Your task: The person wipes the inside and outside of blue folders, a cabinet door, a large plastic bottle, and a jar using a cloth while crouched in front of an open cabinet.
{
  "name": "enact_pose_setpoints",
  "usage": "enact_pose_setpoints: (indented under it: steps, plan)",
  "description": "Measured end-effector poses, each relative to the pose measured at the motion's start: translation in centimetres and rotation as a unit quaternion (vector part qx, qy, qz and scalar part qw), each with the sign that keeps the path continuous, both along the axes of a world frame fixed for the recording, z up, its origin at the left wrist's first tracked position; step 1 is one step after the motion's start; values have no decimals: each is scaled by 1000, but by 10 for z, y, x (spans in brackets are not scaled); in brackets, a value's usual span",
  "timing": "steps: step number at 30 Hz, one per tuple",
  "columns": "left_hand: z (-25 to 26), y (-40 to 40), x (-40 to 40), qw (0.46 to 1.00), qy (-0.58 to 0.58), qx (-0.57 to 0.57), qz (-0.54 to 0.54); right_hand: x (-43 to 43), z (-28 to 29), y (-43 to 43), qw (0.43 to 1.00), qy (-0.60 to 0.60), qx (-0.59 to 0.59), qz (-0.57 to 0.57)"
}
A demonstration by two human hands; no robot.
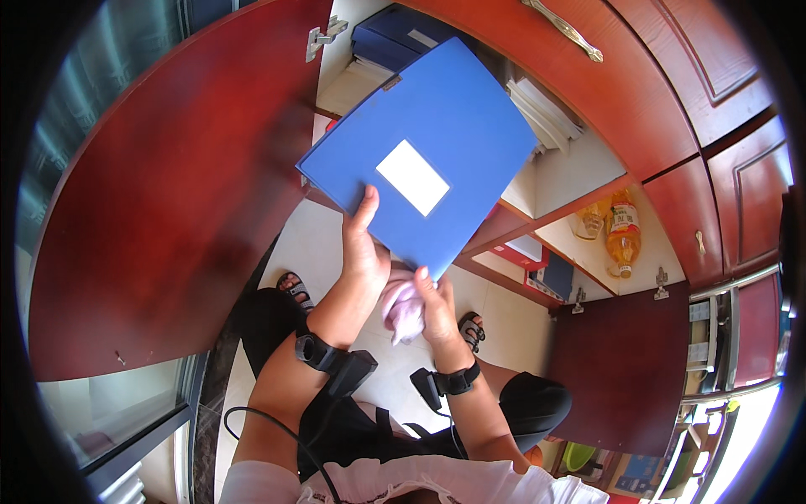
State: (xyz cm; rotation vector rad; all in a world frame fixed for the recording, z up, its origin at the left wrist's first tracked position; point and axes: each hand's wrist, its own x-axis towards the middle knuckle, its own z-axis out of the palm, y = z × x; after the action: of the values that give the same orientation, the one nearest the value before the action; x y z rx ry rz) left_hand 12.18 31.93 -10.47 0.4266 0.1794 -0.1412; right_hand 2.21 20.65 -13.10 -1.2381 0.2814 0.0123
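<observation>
A blue plastic document case (441, 120) with a blank white label spans the middle of the view, held in front of the open cabinet. My left hand (365, 252) grips its lower left edge, thumb on the front face. At the bottom corner my right hand (436, 302) holds the case, its thumb on the corner. A crumpled pale purple cloth (403, 307) hangs between the hands, against my right hand; its upper part is hidden behind the case. The fingers behind the case are out of sight.
Dark blue file boxes (384, 38) and stacked papers (544, 116) lie on the cabinet's upper shelf. Bottles of yellow liquid (623, 233) and more folders (548, 274) occupy other compartments. Open red-brown doors stand at left (176, 208) and lower right (620, 372).
</observation>
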Motion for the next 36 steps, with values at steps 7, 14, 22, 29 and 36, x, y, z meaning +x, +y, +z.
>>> enact_pose_setpoints:
  steps: [7, 14, 22, 29, 36]
  plan:
    - [19, 2, 37, 999, -42, 22, -24, 62, 18, -13, 995, -44, 90, -19]
    - [19, 31, 77, 988, -40, 142, -53, 160, 64, -28, 986, -53, 151, 45]
    - [26, 47, 92, 977, -66, 202, -33, 311, 110, -60, 978, -112, 149, 98]
    - [16, 44, 110, 969, -57, 237, -45, 343, 87, -50, 995, -92, 22, -15]
    - [-1, -4, 138, 886, -131, 437, -82, 254, 29, -58, 967, -120, -207, -89]
